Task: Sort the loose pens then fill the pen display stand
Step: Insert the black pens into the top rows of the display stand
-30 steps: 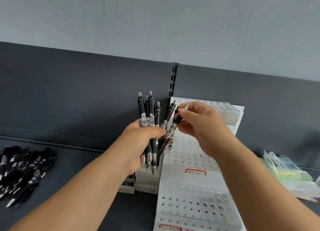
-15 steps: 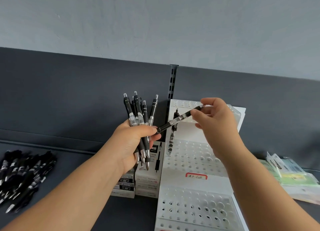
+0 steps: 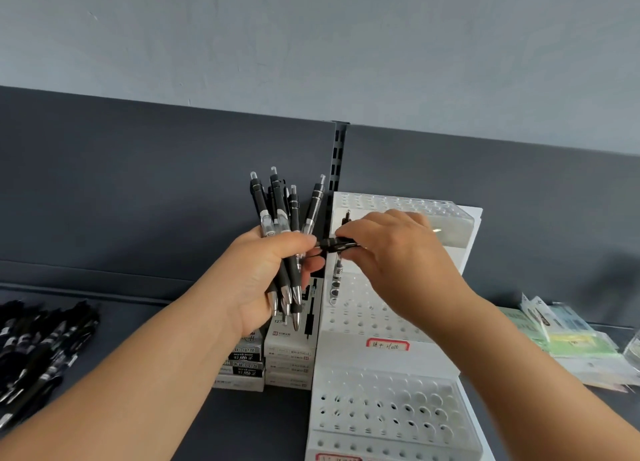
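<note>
The curled fingers and thumb of the right hand (image 3: 398, 253) pinch a single black pen (image 3: 334, 243), held roughly level, its far end at the fingertips of the left hand (image 3: 266, 277). The left hand is clenched around a bundle of black click pens (image 3: 277, 211), tips down. Behind the right hand, and partly hidden by it, one pen (image 3: 336, 280) stands in the upper left of the white tiered pen display stand (image 3: 346, 353). Stacked pen boxes (image 3: 289, 356) sit just left of the stand. A pile of loose pens (image 3: 38, 346) lies far left on the dark shelf (image 3: 242, 426); pale packets (image 3: 568, 339) lie far right.
</note>
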### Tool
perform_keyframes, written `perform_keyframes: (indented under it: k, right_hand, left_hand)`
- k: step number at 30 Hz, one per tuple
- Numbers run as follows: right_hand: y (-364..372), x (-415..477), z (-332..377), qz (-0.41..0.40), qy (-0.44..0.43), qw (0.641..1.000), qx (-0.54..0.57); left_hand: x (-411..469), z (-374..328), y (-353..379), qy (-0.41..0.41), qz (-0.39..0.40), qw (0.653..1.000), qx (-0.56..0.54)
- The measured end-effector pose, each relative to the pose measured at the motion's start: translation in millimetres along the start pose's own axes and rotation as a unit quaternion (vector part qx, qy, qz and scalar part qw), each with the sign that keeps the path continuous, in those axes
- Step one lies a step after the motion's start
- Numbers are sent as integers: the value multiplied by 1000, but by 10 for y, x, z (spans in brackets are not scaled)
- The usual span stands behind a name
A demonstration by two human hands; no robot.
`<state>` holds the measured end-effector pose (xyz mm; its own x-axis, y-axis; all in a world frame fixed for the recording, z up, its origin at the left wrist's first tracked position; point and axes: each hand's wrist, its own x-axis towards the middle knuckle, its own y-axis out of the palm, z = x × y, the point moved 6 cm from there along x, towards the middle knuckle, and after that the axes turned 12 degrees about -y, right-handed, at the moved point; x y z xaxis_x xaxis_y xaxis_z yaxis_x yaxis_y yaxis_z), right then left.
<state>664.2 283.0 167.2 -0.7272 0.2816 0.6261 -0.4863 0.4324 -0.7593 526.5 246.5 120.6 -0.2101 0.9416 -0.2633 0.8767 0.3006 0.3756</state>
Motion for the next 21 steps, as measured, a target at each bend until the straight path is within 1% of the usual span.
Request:
perform_keyframes:
  k: [1,3,5,7,8,12,17,21]
  right_hand:
    - [-18,-3,-27,2,30,999,46]
    - [-90,-19,-107,-38,104,979,172]
    - [-154,-45,-202,-88,180,934,296]
    - [-192,-55,-277,-131,228,882,391]
    - [-202,-55,-304,-141,241,871,404]
    - [-153,-76,-381,-149,273,872,378]
    - [-21,-112,-375,-121,284,891,334]
    - [27,-110,-359,-120,283,893,328]
  left_hand:
    - [3,-4,-29,-1,-6,1000,-3]
    - [8,0,-86,-2,-19,1000,0]
    - [16,26,-127,-8,-28,1000,8]
    - [22,58,-147,-15,-31,999,15]
    - [22,73,-150,-20,-31,999,17]
    - [13,114,-146,-34,-27,999,16]
    - [8,144,-156,-43,-36,998,1]
    - [3,153,-175,-44,-40,998,-3]
